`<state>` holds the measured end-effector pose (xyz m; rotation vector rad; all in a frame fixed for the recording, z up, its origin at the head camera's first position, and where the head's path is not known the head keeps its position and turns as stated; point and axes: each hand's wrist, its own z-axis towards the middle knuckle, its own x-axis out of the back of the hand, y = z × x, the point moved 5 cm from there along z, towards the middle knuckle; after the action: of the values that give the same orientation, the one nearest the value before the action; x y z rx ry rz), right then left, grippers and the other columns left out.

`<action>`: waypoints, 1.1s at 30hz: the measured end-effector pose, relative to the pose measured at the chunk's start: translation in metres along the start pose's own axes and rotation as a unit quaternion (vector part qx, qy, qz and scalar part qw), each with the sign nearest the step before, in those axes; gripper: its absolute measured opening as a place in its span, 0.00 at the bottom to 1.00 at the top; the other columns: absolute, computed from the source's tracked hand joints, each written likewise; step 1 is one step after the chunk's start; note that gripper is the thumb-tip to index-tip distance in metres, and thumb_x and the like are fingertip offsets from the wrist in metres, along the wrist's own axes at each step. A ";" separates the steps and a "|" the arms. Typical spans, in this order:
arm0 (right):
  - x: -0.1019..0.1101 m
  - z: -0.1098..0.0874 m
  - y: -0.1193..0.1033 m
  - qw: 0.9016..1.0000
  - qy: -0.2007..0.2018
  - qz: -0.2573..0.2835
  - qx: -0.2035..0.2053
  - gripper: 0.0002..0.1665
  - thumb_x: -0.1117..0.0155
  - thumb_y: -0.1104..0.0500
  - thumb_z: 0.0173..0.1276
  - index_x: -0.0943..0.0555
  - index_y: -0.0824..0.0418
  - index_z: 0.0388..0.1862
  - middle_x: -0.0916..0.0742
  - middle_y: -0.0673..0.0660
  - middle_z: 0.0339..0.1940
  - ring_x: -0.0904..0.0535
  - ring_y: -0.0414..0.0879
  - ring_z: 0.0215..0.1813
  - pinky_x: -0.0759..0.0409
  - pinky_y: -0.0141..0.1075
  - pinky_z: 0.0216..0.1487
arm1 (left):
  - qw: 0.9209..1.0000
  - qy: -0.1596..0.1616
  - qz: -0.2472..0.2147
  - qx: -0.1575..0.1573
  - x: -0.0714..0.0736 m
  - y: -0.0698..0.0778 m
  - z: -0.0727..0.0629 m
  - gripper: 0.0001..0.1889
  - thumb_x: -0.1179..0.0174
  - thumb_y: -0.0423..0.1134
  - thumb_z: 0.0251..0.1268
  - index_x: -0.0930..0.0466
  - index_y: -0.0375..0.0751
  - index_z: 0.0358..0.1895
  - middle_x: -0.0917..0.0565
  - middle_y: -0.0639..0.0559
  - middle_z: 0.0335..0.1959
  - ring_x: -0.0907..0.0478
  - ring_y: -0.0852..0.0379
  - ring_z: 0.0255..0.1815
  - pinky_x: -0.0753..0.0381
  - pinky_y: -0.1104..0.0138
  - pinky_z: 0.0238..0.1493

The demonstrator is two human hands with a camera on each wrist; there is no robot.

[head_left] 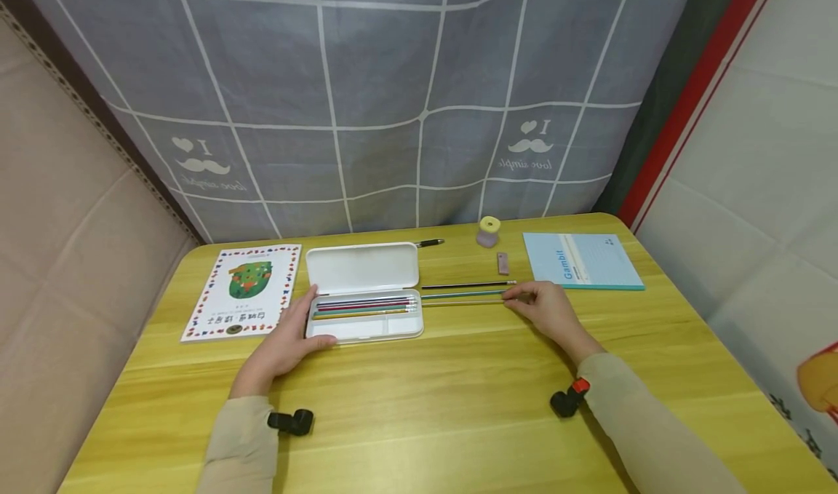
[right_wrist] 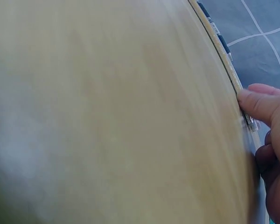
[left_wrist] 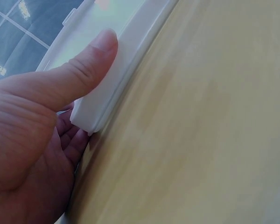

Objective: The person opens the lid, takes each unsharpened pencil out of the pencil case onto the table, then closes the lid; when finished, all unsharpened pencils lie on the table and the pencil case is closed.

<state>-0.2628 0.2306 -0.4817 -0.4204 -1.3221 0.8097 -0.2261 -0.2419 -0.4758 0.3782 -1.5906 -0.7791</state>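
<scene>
A white pencil case (head_left: 366,328) lies with its lid (head_left: 362,268) folded back, several pencils (head_left: 363,307) side by side in its tray. My left hand (head_left: 288,337) grips the case's left end, thumb (left_wrist: 91,63) along the near side and fingers behind the corner. To the right of the case, a black pencil (head_left: 465,285), a green pencil (head_left: 461,294) and a pale pencil (head_left: 465,303) lie in a row on the table. With thumb and index finger, my right hand (head_left: 546,308) pinches the right end of the pale pencil, nearest to me.
A black pen (head_left: 430,243) lies by the lid. Behind the right hand are an eraser (head_left: 503,263) and a small yellow-topped container (head_left: 488,232). A blue notebook (head_left: 583,261) lies at the right, a white picture booklet (head_left: 242,294) at the left. A grey checked curtain (head_left: 380,79) hangs behind the table.
</scene>
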 end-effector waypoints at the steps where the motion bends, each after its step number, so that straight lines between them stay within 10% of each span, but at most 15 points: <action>1: 0.000 0.000 -0.001 1.000 0.002 0.005 0.002 0.08 0.23 0.60 0.68 0.07 0.54 0.45 0.08 0.55 0.48 0.31 0.45 0.26 0.33 0.34 0.27 | 1.000 0.000 0.000 0.001 0.000 0.000 0.000 0.60 0.27 0.54 0.65 0.62 0.37 0.86 0.52 0.27 0.83 0.59 0.27 0.83 0.60 0.32 0.79; 9: 0.002 -0.001 -0.015 0.997 0.018 0.080 0.001 0.17 0.23 0.54 0.69 0.09 0.56 0.54 0.13 0.54 0.24 0.42 0.40 0.14 0.40 0.33 0.16 | 1.000 -0.005 0.001 0.007 0.000 0.000 0.001 0.60 0.28 0.56 0.66 0.63 0.40 0.86 0.53 0.28 0.84 0.59 0.28 0.83 0.56 0.32 0.78; 16: -0.012 0.016 -0.049 0.989 -0.020 0.148 0.013 0.20 0.25 0.56 0.70 0.12 0.62 0.58 0.09 0.57 0.53 0.41 0.40 0.20 0.43 0.34 0.19 | 1.000 -0.006 0.002 0.012 0.000 0.000 -0.001 0.60 0.29 0.57 0.66 0.63 0.40 0.86 0.53 0.28 0.84 0.59 0.28 0.83 0.56 0.31 0.78; 23: -0.041 0.031 -0.082 0.989 -0.049 0.135 0.020 0.20 0.23 0.56 0.68 0.11 0.59 0.57 0.09 0.53 0.55 0.38 0.37 0.21 0.42 0.31 0.20 | 1.000 -0.002 0.000 0.011 0.003 0.001 -0.001 0.59 0.29 0.56 0.66 0.63 0.41 0.87 0.54 0.29 0.84 0.60 0.28 0.83 0.56 0.31 0.78; 33: -0.089 0.034 -0.123 0.985 -0.121 0.105 0.068 0.16 0.26 0.55 0.71 0.09 0.54 0.56 0.09 0.49 0.54 0.15 0.45 0.58 0.17 0.45 0.61 | 1.000 -0.001 -0.002 0.007 0.000 0.000 -0.002 0.60 0.28 0.57 0.65 0.62 0.40 0.86 0.53 0.30 0.84 0.60 0.29 0.84 0.60 0.32 0.79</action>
<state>-0.2644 0.0786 -0.4499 -0.3650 -1.4521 1.1496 -0.2243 -0.2424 -0.4761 0.3918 -1.5985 -0.7715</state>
